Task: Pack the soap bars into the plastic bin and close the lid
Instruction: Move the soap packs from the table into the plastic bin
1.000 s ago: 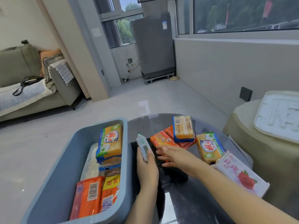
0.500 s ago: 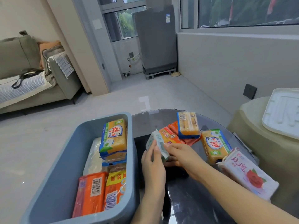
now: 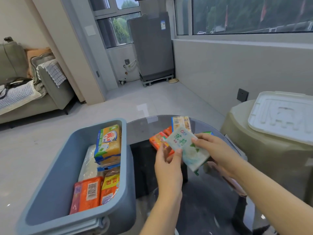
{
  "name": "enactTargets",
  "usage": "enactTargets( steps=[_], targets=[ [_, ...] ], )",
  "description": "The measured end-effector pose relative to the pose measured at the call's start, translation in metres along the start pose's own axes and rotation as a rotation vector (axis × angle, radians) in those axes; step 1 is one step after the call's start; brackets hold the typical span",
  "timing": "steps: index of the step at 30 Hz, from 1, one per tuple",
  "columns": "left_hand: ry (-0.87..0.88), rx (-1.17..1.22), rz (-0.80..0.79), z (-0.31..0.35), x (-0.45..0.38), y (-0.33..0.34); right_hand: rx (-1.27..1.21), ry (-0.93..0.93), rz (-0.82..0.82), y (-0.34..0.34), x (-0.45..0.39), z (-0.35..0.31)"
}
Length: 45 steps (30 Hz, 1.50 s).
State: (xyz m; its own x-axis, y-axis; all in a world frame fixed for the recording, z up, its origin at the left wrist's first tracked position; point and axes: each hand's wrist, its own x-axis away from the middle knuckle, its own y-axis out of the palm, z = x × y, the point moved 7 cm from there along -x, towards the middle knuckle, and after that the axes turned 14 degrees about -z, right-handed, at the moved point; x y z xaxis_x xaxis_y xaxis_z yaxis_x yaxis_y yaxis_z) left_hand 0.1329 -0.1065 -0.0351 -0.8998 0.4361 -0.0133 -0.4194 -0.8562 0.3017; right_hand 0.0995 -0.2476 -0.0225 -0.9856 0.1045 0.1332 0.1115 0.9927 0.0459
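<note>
A pale green soap bar (image 3: pixel 187 146) is held flat above the round glass table (image 3: pixel 208 192), label facing me. My left hand (image 3: pixel 167 165) pinches its near left edge and my right hand (image 3: pixel 215 151) grips its right side. Left of the table stands the open blue plastic bin (image 3: pixel 55 175), holding a yellow soap pack (image 3: pixel 109 143) upright, a white pack (image 3: pixel 89 163), an orange pack (image 3: pixel 88 194) and another yellow one (image 3: pixel 110 187). On the table behind my hands lie orange bars (image 3: pixel 156 141) and a yellow bar (image 3: pixel 180 122). The white lid (image 3: pixel 281 116) lies at the right.
The lid rests on a beige covered stand (image 3: pixel 264 158) right of the table. A pink soap pack (image 3: pixel 233 182) shows blurred under my right forearm. A sofa (image 3: pixel 25 92) stands at the far left, a grey appliance (image 3: pixel 152 46) by the window, open tiled floor between.
The pale green bar was on edge in my left hand; both hands have lifted it, moved it right and turned its label flat toward me. My view has shifted left and down.
</note>
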Motion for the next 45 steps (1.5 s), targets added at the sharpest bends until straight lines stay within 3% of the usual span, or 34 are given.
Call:
enactTargets(
  steps=[3, 10, 20, 26, 37, 45],
  targets=[
    [-0.088, 0.009, -0.111, -0.012, 0.007, 0.024, 0.095, -0.029, 0.019, -0.024, 0.025, -0.003],
    [-0.208, 0.058, -0.14, -0.047, 0.025, 0.07, 0.272, 0.033, 0.173, -0.069, 0.065, 0.009],
    [-0.27, -0.08, -0.068, -0.062, 0.033, 0.079, 0.447, 0.124, 0.149, -0.072, 0.064, 0.016],
    [-0.343, -0.037, -0.167, -0.068, 0.041, 0.091, 0.434, 0.182, 0.116, -0.071, 0.067, 0.019],
    [-0.193, -0.116, -0.216, -0.012, 0.047, 0.056, 0.184, 0.12, 0.041, -0.028, 0.069, 0.005],
    [-0.003, -0.245, -0.162, 0.091, 0.053, 0.004, 0.049, -0.128, -0.073, 0.049, 0.057, -0.069]
  ],
)
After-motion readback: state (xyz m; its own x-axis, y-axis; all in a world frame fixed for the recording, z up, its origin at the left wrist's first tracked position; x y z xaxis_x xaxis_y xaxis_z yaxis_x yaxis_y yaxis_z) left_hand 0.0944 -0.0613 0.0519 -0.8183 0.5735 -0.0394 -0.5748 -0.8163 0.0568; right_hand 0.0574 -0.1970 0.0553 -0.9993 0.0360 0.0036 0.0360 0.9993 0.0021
